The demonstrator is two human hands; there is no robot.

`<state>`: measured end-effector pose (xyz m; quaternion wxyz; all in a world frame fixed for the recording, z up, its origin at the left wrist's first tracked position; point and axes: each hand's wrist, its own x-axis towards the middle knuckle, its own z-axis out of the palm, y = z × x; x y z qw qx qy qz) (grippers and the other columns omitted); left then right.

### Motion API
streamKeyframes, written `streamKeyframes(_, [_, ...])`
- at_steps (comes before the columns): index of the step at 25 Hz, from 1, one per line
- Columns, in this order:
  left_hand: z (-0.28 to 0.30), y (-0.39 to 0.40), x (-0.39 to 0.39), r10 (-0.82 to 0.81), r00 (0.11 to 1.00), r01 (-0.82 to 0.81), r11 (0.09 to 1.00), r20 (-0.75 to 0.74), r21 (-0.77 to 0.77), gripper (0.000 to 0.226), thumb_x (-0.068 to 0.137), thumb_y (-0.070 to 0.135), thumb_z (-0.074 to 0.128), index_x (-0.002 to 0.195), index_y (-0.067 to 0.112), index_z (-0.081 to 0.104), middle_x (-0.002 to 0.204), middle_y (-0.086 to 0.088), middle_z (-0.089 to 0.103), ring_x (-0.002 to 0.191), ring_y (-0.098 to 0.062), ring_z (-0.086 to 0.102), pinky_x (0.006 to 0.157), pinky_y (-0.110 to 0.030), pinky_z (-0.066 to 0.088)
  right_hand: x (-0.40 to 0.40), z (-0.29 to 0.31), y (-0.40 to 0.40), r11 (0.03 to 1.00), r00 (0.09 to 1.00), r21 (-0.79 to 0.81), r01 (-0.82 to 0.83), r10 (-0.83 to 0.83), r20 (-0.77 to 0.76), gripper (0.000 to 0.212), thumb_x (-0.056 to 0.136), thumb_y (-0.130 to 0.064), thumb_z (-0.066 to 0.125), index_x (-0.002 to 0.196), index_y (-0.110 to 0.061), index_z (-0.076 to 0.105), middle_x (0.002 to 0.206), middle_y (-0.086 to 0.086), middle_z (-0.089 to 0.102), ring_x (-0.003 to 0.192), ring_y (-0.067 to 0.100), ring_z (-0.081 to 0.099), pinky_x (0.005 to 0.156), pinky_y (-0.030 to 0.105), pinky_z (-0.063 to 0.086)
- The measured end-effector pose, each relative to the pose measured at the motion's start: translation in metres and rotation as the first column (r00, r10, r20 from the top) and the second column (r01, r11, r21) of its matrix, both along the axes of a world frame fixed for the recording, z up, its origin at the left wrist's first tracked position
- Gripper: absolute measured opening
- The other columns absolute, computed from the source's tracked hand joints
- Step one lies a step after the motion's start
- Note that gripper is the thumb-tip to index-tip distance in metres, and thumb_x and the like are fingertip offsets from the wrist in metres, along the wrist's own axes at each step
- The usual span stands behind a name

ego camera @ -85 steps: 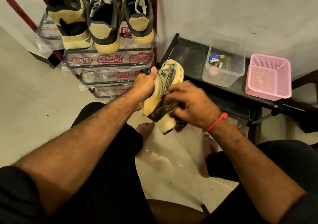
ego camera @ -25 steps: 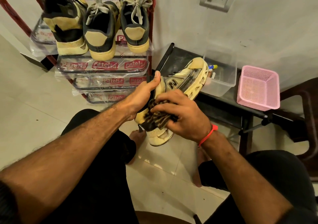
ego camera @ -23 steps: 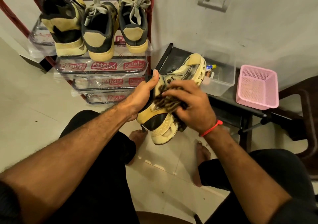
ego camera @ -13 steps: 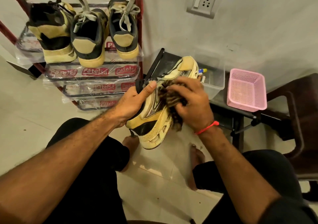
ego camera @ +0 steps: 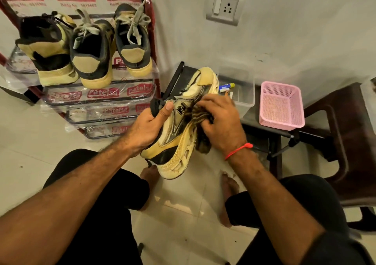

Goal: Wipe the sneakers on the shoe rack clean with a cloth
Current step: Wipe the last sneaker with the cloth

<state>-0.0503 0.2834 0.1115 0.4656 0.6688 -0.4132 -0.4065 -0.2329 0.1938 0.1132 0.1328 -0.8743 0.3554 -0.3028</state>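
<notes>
A yellow and black sneaker (ego camera: 181, 142) lies on its side in front of me, toe pointing away, sole to the right. My left hand (ego camera: 148, 126) grips it at the collar, thumb on the upper. My right hand (ego camera: 221, 122) presses a dark striped cloth (ego camera: 198, 120) against the sneaker's side, near the sole. Three more sneakers (ego camera: 91, 51) stand heel-out on the top shelf of the shoe rack (ego camera: 101, 94) at the upper left.
A low black stand (ego camera: 177, 79) by the wall carries a clear plastic box (ego camera: 242, 94) with small items and a pink basket (ego camera: 281, 106). A dark chair (ego camera: 345, 142) is at the right. A wall socket (ego camera: 223, 8) sits above. My knees and bare feet are below.
The sneaker has been turned over time so its side faces me. My right hand has slid the cloth from the heel area up along the side. The view has tilted up slightly.
</notes>
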Motion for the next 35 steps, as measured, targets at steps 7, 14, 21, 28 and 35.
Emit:
streamKeyframes(7, [-0.004, -0.001, -0.009, -0.04, 0.998, 0.041, 0.999, 0.051, -0.013, 0.04, 0.099, 0.05, 0.044, 0.088, 0.02, 0.069, 0.069, 0.015, 0.073, 0.065, 0.007, 0.065, 0.064, -0.013, 0.047, -0.002, 0.0, 0.006, 0.999, 0.999, 0.002, 0.04, -0.04, 0.026, 0.031, 0.08, -0.004, 0.068, 0.111, -0.007, 0.071, 0.113, 0.008, 0.067, 0.11, 0.026, 0.055, 0.101, 0.03, 0.038])
streamKeyframes(14, [-0.007, -0.001, -0.007, -0.103, 0.993, 0.103, 0.995, 0.053, 0.01, 0.046, 0.092, 0.059, 0.047, 0.099, 0.022, 0.074, 0.089, 0.01, 0.079, 0.087, -0.006, 0.073, 0.083, -0.029, 0.056, -0.023, 0.015, -0.041, 0.964, 0.956, 0.063, 0.257, -0.263, 0.127, 0.042, 0.085, 0.001, 0.057, 0.124, -0.013, 0.065, 0.122, 0.008, 0.062, 0.116, 0.028, 0.051, 0.102, 0.037, 0.043])
streamKeyframes(21, [-0.011, -0.002, -0.005, -0.082, 0.995, 0.081, 0.997, 0.052, 0.015, 0.046, 0.089, 0.062, 0.046, 0.099, 0.026, 0.074, 0.093, 0.008, 0.079, 0.088, -0.008, 0.073, 0.08, -0.028, 0.055, -0.01, 0.009, -0.008, 0.995, 0.997, 0.057, -0.078, 0.077, 0.006, 0.07, 0.074, -0.001, 0.055, 0.141, -0.016, 0.046, 0.132, 0.004, 0.053, 0.125, 0.027, 0.034, 0.107, 0.048, 0.039])
streamKeyframes(28, [-0.005, 0.001, -0.003, -0.091, 0.995, 0.093, 0.995, 0.05, -0.023, 0.036, 0.1, 0.046, 0.047, 0.083, 0.023, 0.068, 0.067, 0.017, 0.072, 0.065, 0.004, 0.067, 0.062, -0.012, 0.047, -0.006, -0.009, -0.024, 0.965, 0.983, 0.255, 0.059, -0.1, 0.151, 0.067, 0.089, -0.015, 0.067, 0.149, -0.016, 0.038, 0.148, 0.007, 0.038, 0.136, 0.02, 0.026, 0.114, 0.034, 0.025])
streamKeyframes(35, [-0.012, 0.001, -0.006, -0.087, 0.983, 0.095, 0.995, 0.162, -0.039, 0.051, 0.086, 0.059, 0.049, 0.089, 0.012, 0.07, 0.083, -0.003, 0.075, 0.077, -0.012, 0.069, 0.073, -0.035, 0.056, 0.007, -0.011, 0.013, 0.981, 0.988, 0.174, -0.088, 0.064, 0.141, 0.048, 0.085, -0.004, 0.066, 0.131, -0.013, 0.059, 0.133, 0.006, 0.054, 0.125, 0.022, 0.047, 0.111, 0.041, 0.039])
